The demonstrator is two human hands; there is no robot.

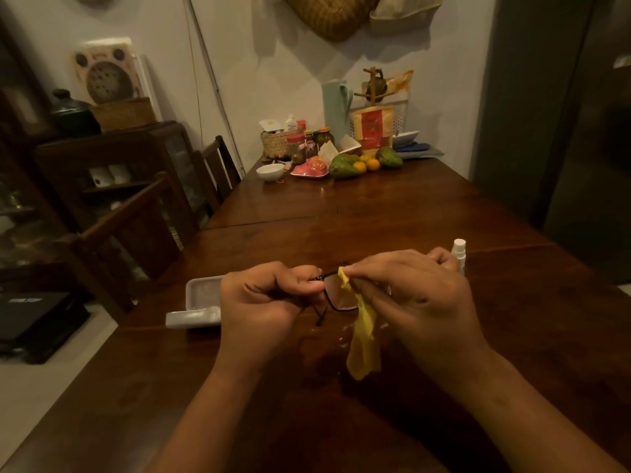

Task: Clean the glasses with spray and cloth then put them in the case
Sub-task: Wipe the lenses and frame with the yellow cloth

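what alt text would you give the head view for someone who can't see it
A person's left hand pinches glasses while the right hand presses a yellow cloth to a lens, over a wooden table. An open white case lies at left; a spray bottle stands behind the right hand.

Dim warm light; pale wall at the top, dark wooden cabinet and chairs at left, long brown worktop centre.
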